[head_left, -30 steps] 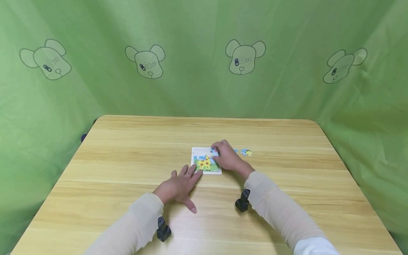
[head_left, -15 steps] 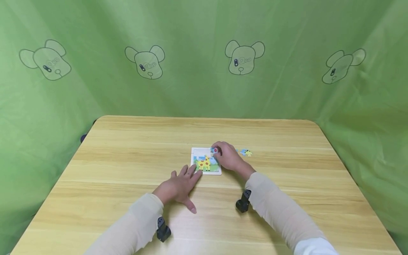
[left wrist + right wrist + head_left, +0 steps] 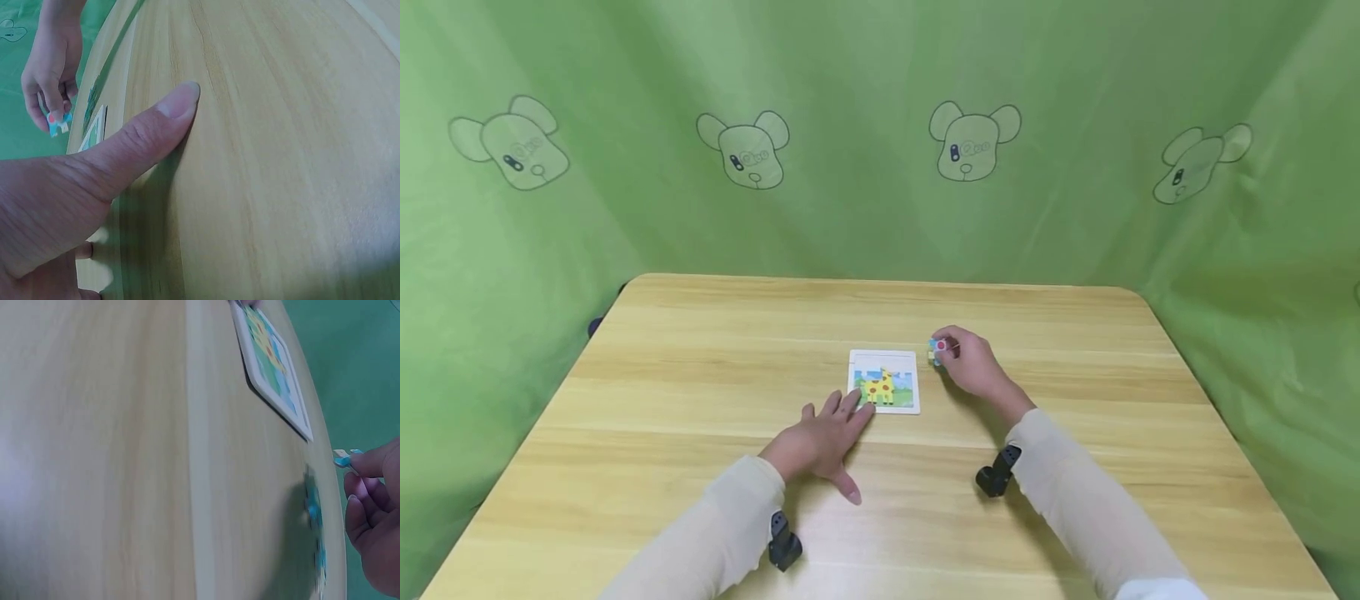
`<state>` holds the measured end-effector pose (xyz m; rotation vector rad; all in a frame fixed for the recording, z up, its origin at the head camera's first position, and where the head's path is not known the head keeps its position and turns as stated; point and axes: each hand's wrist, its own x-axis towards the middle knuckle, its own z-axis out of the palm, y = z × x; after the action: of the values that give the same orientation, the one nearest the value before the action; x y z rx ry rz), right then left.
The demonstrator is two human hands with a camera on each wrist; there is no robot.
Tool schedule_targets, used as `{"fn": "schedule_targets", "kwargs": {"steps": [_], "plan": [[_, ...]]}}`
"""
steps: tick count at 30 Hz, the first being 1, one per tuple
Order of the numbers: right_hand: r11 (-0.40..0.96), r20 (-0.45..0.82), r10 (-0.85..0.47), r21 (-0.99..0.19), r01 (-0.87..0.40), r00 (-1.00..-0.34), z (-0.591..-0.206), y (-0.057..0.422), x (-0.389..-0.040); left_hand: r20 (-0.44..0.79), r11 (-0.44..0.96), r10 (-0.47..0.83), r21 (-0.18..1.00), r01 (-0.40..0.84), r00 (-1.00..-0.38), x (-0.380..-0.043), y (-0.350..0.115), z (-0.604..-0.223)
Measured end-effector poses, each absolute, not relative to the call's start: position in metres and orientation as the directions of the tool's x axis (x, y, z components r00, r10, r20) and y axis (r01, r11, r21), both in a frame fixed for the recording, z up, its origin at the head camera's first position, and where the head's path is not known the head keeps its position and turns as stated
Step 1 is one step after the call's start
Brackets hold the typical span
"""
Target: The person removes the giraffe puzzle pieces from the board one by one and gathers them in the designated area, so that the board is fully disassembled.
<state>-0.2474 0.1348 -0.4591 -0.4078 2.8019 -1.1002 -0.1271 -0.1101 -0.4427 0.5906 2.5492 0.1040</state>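
Observation:
My right hand [image 3: 976, 367] pinches a jigsaw piece [image 3: 937, 345], light blue with a red spot, between thumb and fingers. It holds the piece just right of the puzzle tray [image 3: 917, 379]. The white-rimmed tray lies flat, and pieces in its lower part form a yellow giraffe [image 3: 878, 387] on green and blue. Its upper strip shows bare white. My left hand [image 3: 823, 439] lies spread on the table with its fingertips at the tray's lower left corner. The left wrist view shows its thumb [image 3: 147, 140] stretched out.
Several loose jigsaw pieces [image 3: 314, 506] lie on the wooden table [image 3: 715, 333] beneath the right hand, largely hidden from the head view. A green curtain [image 3: 850, 225] with bear-head outlines hangs behind the table.
My right hand has lifted the red-spotted piece away from the tray's upper right corner and carried it right, over the loose pieces. The left hand keeps its place.

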Motion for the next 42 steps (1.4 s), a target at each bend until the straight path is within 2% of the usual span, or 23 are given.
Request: {"fn": "schedule_targets", "kwargs": {"steps": [10,27,36,42], "plan": [[0.705,-0.049,-0.206,-0.7,-0.113,-0.977,-0.455,0.178,-0.249,-0.466,0.9,0.432,0.178,0.397,-0.772,-0.127,-0.111,-0.445],[0.745,-0.056,-0.132,-0.664,-0.062,-0.99,-0.459,0.232,-0.243,-0.448,0.893,0.448,0.193,0.406,-0.773,-0.125,-0.112,-0.445],[0.766,-0.147,-0.109,-0.643,0.011,-0.983,-0.469,0.251,-0.245,-0.458,0.899,0.437,0.19,0.394,-0.774,-0.125,-0.111,-0.447],[0.772,-0.134,-0.118,-0.635,-0.006,-0.984,-0.473,0.25,-0.248,-0.452,0.897,0.441,0.199,0.394,-0.776,-0.126,-0.111,-0.447]]}}
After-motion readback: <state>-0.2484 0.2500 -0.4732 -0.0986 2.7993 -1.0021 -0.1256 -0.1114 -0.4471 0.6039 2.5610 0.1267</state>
